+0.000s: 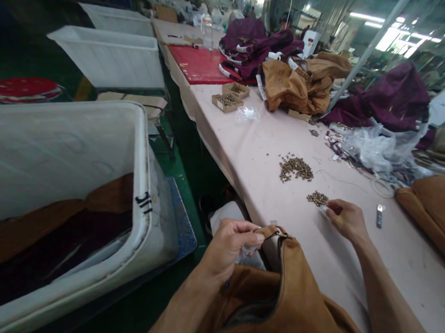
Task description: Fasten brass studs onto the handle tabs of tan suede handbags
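Note:
My left hand (227, 246) is closed on the end of a short strap (267, 231) on a tan-brown bag (303, 282). A metal ring joins this strap to the bag, whose zipped mouth hangs open at the table edge. Over the table, my right hand (348, 221) has thumb and fingers pinched together beside a small pile of brass-coloured metal pieces (317, 198). Something whitish shows at its fingertips, too small to name. A larger pile of similar pieces (297, 169) lies a little farther off.
At left stands a large white bin (146, 156) with brown and dark cloth inside. Small cardboard boxes of metal bits (228, 102) sit farther up the table (261, 184). Purple bags (252, 44), brown bags (289, 84), clear plastic (375, 144) and small clippers (379, 216) lie around.

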A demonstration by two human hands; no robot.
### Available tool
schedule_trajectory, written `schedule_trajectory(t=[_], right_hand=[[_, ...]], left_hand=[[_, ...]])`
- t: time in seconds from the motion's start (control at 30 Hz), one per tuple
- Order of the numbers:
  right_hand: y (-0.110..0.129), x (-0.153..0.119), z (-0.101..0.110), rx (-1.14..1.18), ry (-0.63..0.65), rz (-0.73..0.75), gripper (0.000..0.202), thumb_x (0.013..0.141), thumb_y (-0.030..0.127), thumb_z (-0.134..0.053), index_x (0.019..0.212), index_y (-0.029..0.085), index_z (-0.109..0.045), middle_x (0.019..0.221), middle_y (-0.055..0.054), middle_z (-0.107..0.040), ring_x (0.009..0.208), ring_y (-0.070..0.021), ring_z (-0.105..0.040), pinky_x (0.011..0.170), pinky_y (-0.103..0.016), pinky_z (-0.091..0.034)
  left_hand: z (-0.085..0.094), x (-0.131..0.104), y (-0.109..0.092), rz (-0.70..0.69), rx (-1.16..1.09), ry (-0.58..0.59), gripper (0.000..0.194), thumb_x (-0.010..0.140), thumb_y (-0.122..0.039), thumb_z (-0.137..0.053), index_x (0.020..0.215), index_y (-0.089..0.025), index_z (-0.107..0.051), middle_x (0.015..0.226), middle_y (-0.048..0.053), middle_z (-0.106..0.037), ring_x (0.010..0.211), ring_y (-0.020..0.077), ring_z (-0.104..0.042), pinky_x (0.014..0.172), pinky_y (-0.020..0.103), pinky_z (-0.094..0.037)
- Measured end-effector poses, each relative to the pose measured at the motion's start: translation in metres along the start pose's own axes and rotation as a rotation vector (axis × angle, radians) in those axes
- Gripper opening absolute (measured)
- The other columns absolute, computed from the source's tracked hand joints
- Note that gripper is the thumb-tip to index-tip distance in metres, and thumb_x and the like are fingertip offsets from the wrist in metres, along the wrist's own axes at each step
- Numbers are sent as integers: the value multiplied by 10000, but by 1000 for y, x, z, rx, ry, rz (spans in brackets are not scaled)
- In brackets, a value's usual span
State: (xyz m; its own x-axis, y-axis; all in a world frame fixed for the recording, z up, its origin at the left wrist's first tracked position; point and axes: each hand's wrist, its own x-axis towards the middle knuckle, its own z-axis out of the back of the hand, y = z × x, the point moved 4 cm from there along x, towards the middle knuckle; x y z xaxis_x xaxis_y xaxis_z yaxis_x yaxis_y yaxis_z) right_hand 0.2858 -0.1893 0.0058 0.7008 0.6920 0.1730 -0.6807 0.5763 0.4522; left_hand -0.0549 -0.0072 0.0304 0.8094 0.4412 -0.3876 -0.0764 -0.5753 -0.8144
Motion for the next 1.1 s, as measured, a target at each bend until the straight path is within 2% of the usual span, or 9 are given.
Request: schedule_trajectory(t=[0.17, 0.37, 0.53, 0.67, 0.77, 0.83, 0.93, 1.0, 1.1], right_hand=[[-18, 7, -18, -17, -13, 7, 369, 821, 461, -600, 945, 178, -802, 907, -109, -798, 775, -246, -722, 743, -336, -537], [-13, 15, -26, -126, 28, 56, 337, 848, 397, -566, 938, 164, -792, 888, -99, -761, 730, -214, -660, 700, -319, -475], [1, 6, -21, -227, 69, 33, 241, 841, 366, -571, 849, 176, -717, 857, -124, -714, 714, -235, -612, 628, -336, -388], [43, -14, 9, -104, 79, 73, 184, 865, 384, -601, 854, 203, -638, 700, -47, -635, 620, -217, -580, 619, -342, -422], [108, -41, 41, 112, 95, 349, 129, 928, 357, -617, 928, 228, -624, 807, -28, -632, 660, -189, -591, 624, -321, -450], [152, -62, 51, 217, 139, 549, 38, 952, 266, -610, 968, 231, -612, 868, -30, -623, 700, -176, -596, 644, -311, -464], [192, -87, 43, 330, 292, 741, 142, 953, 142, -591, 1072, 218, -595, 883, -30, -585, 725, -167, -565, 651, -309, -462], [200, -96, 31, 333, 340, 799, 216, 950, 113, -596, 1144, 208, -592, 891, -32, -570, 730, -168, -539, 644, -313, -449], [198, -100, 18, 272, 327, 837, 249, 958, 116, -607, 1192, 204, -608, 945, -55, -597, 767, -183, -542, 664, -328, -444]], left_hand=[[-2, -1, -5, -24, 53, -55, 251, 652, -311, -811, 760, -84, -804, 588, 48, -614, 535, 99, -446, 527, 236, -297], [-4, -3, -8, -74, 127, -112, 261, 629, -285, -815, 795, -85, -828, 616, 43, -644, 570, 99, -454, 552, 236, -302], [-9, -6, -5, -96, 233, -159, 323, 613, -307, -827, 851, -89, -835, 605, 27, -634, 553, 114, -468, 528, 245, -293], [-9, -11, -3, -143, 403, -209, 314, 612, -306, -828, 860, -112, -837, 601, -2, -607, 583, 121, -468, 535, 246, -299], [-13, -15, -5, -214, 495, -198, 283, 657, -300, -800, 861, -106, -831, 660, 9, -645, 634, 132, -502, 566, 248, -334], [-17, -17, -7, -238, 533, -175, 286, 688, -302, -780, 881, -95, -824, 675, 16, -654, 625, 129, -496, 557, 248, -331], [-24, -21, -12, -273, 608, -155, 279, 727, -314, -756, 887, -93, -815, 662, 13, -637, 581, 114, -443, 527, 252, -299], [-28, -23, -14, -323, 653, -129, 239, 748, -297, -733, 863, -102, -809, 681, 22, -651, 600, 122, -471, 552, 254, -332], [-31, -26, -15, -373, 693, -100, 184, 754, -246, -697, 814, -108, -803, 695, 31, -666, 640, 141, -529, 604, 253, -390]])
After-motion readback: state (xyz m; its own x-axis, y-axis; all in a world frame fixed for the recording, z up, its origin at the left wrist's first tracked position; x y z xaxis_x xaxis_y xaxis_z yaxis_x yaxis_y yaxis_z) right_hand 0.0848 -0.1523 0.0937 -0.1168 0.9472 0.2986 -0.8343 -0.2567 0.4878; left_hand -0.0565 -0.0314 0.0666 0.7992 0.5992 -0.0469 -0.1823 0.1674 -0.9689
